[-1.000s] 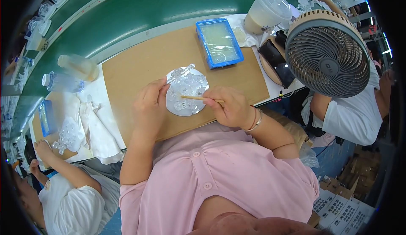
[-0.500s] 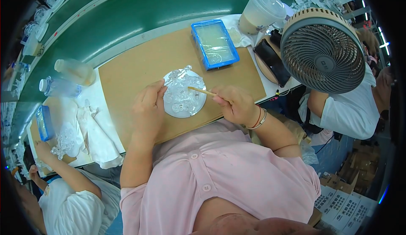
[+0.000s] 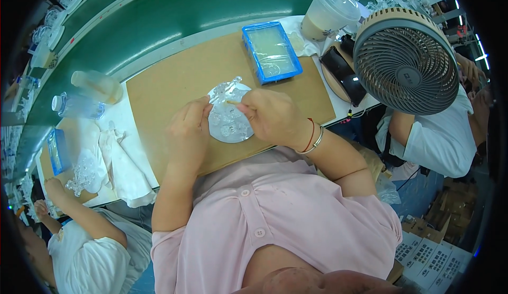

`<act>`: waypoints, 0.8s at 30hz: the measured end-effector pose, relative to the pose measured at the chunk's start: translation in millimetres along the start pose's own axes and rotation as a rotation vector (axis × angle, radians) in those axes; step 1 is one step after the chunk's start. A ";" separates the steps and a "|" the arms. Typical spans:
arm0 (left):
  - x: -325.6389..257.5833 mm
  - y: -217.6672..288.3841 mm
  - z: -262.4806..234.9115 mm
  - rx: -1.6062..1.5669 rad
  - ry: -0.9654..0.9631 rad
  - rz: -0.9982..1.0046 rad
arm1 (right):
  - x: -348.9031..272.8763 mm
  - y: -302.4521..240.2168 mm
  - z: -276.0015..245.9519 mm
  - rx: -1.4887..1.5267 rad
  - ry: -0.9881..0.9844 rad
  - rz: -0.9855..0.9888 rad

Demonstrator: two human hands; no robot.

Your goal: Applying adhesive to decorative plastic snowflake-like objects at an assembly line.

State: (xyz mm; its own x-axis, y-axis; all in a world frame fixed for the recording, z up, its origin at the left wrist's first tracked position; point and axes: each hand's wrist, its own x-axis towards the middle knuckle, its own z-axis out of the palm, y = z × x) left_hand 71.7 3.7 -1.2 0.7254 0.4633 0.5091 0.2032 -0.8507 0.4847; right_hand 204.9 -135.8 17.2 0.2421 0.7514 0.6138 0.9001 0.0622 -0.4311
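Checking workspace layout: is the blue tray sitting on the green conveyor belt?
No, the blue tray rests on the brown cardboard mat, short of the green belt.

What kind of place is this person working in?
Probably a factory assembly line: a green conveyor belt runs past the cardboard work mat, co-workers sit close on both sides, and a desk fan stands nearby.

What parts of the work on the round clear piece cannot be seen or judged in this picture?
- Head view: the right hand covers the right side of the round clear piece.
- The thin stick shows only a short tip; the right hand's fingers hide the rest.
- The left hand hides where its fingertips meet the piece's left edge.
- Small shapes on the piece are too glassy and small to tell.
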 end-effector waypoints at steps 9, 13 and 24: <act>2.1 -0.3 2.1 0.008 -0.017 0.034 | 24.2 -12.0 -0.3 0.057 -0.184 -0.018; -15.8 -9.9 -10.0 -0.015 -0.065 -0.044 | 20.9 -19.4 10.6 0.076 -0.243 -0.108; -3.2 -5.7 0.5 -0.005 -0.139 -0.014 | 9.4 -7.2 9.4 0.080 -0.138 -0.026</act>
State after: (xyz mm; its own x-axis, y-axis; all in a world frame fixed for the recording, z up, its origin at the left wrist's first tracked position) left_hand 68.6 6.9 -6.0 0.8068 0.4359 0.3988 0.2109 -0.8430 0.4948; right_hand 197.2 -123.0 19.8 0.1616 0.8318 0.5311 0.8723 0.1312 -0.4710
